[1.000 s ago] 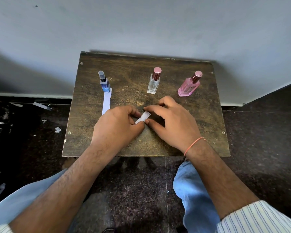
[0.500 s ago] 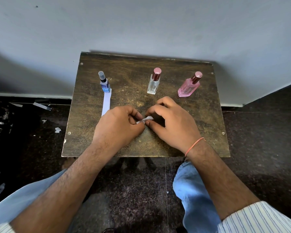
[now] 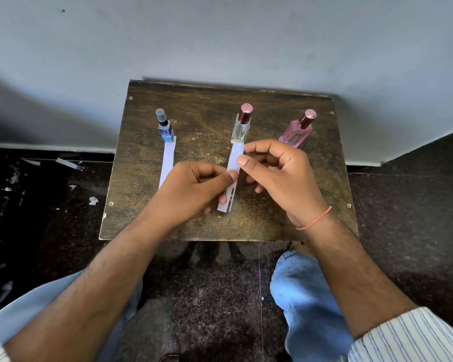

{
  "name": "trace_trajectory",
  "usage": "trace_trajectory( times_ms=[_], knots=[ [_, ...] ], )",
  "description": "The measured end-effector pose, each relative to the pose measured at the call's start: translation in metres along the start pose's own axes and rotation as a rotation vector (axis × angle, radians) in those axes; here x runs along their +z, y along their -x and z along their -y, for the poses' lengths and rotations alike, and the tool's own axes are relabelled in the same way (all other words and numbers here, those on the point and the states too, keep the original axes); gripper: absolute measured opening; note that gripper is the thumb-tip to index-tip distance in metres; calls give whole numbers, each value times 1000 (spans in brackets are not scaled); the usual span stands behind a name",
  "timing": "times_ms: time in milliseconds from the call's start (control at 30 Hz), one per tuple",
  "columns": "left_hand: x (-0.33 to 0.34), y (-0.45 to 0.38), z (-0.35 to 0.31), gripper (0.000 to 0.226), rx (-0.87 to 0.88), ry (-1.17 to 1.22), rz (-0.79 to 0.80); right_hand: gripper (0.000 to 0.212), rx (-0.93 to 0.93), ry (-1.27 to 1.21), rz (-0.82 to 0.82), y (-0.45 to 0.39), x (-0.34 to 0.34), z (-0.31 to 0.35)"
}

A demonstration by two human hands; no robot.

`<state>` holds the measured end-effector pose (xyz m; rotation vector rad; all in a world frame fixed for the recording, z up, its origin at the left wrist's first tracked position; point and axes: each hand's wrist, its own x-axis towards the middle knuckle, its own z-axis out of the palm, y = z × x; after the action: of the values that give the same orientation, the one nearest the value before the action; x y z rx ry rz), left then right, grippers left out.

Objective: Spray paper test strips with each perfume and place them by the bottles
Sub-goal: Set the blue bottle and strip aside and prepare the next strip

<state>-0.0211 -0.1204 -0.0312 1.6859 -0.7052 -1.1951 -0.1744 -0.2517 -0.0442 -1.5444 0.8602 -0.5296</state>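
Three perfume bottles stand in a row on the small brown table (image 3: 285, 226): a blue bottle (image 3: 166, 129) at left, a clear bottle (image 3: 242, 126) with a dark red cap in the middle, a pink bottle (image 3: 297, 131) at right. One white paper strip (image 3: 167, 163) lies flat in front of the blue bottle. A second white strip (image 3: 232, 176) is held lifted in front of the clear bottle, its far end near the bottle's base. My left hand (image 3: 194, 192) pinches its middle with the thumb. My right hand (image 3: 277, 173) pinches its upper part.
The table's far edge stands against a pale wall. Dark speckled floor surrounds it, with paper scraps (image 3: 71, 163) lying at left. My knees in blue trousers (image 3: 306, 304) are below the table's near edge.
Both hands have lifted a folded or short piece of paper from the table and drawn it out into a long strip, now held in front of the clear bottle.
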Motion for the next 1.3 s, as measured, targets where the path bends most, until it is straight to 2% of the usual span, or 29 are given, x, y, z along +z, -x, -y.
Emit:
trace_trajectory(
  times_ms=[167,300,533,700,833,967,1100,1233,1300],
  knots=[
    [-6,-1,-2,22,-65,307,-71,17,90,-32,202,5,-4,5],
    [-8,-4,5,24,-83,336,-52,27,113,-69,264,5,-3,8],
    [-13,-7,3,25,-79,359,-16,50,123,-112,268,-1,2,13],
    [-19,-7,4,49,-83,320,-3,55,79,-51,238,-2,10,12],
    [-21,-3,1,53,-53,277,41,56,60,-61,210,-1,15,11],
    [-22,0,2,51,-46,245,34,53,37,-59,202,0,17,10],
    [-24,1,0,43,-25,198,-22,48,-30,44,163,-3,14,8],
    [-28,-1,-2,19,-18,211,-116,42,-124,238,64,-7,7,0],
    [-29,-2,-1,15,-23,202,-135,37,-167,315,-1,-7,6,-2]
  ],
)
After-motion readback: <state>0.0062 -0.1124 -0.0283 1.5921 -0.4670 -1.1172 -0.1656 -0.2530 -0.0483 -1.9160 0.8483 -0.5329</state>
